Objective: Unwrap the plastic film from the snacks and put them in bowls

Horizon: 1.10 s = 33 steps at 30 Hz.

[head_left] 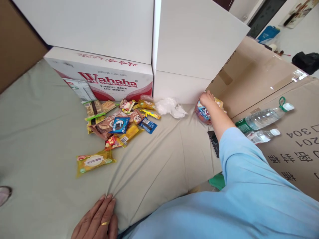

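My left hand (97,219) lies flat on the grey-green sheet (159,169), fingers stretched out and holding nothing, with a gold ring on one finger. A yellow-wrapped bread packet (96,161) lies a little beyond it. My right hand (207,98) reaches out to the far right, over a round container of colourful packets (203,113). Its fingertips are hidden, so I cannot see whether they grip anything. Towards the middle is a pile of wrapped snacks, among them a blue packet (120,125), a brown packet (106,124) and a red packet (112,142).
Behind the snacks stands a Wahaha water carton (109,79), a flat white packet (81,89) leaning on it. A crumpled white plastic bag (171,107) lies by white panels (184,39). Right are a black phone (213,143), two bottles (264,119) and brown cardboard (299,109).
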### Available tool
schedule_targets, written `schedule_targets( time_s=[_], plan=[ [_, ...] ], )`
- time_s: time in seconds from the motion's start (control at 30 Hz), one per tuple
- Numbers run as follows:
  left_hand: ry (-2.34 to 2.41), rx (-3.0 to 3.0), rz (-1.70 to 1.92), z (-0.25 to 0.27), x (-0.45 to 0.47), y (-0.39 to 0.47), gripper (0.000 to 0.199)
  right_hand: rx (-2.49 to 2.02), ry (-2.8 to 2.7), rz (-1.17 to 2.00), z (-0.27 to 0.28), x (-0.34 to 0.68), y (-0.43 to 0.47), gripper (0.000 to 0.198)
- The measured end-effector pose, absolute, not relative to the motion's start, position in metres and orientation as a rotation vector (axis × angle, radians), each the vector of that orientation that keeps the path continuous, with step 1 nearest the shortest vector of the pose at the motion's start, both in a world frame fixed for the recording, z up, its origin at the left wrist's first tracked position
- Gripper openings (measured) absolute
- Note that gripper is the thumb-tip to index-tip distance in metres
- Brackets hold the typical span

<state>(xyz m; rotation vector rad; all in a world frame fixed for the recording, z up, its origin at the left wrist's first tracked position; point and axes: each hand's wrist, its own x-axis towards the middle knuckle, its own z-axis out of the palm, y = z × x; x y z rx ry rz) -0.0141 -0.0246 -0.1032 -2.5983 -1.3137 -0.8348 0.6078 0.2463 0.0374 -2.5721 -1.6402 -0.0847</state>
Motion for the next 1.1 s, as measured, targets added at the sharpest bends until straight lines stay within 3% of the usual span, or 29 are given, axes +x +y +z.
schedule_targets(
  time_s=[0.33, 0.47, 0.6, 0.73, 0.93, 1.1],
  plan=[
    [-1.251, -2.556, -0.86, -0.097, -0.009, -0.025, 0.069, -2.363, -1.785, -0.566, 0.064, 0.543, 0.228, 0.043],
    [-1.239, -2.565, -0.884, -0.099, -0.01, -0.025, 0.061, -2.31, -1.847, -0.28, 0.053, 0.5, 0.224, 0.041],
    [-1.235, -2.558, -0.902, -0.102, -0.01, -0.024, 0.054, -2.474, -1.493, 0.102, 0.019, 0.479, 0.226, 0.039],
    [-1.249, -2.619, -0.967, -0.098, -0.011, -0.026, 0.041, -2.441, -1.327, 0.238, -0.007, 0.475, 0.216, 0.027],
    [-1.607, -2.587, -1.397, -0.072, -0.012, -0.036, 0.023, -2.213, -1.215, 0.179, -0.012, 0.468, 0.153, 0.029],
    [-2.075, -2.908, -1.563, -0.044, 0.035, -0.011, 0.023, -1.694, -1.132, 0.584, -0.02, 0.415, 0.081, 0.031]
  ],
)
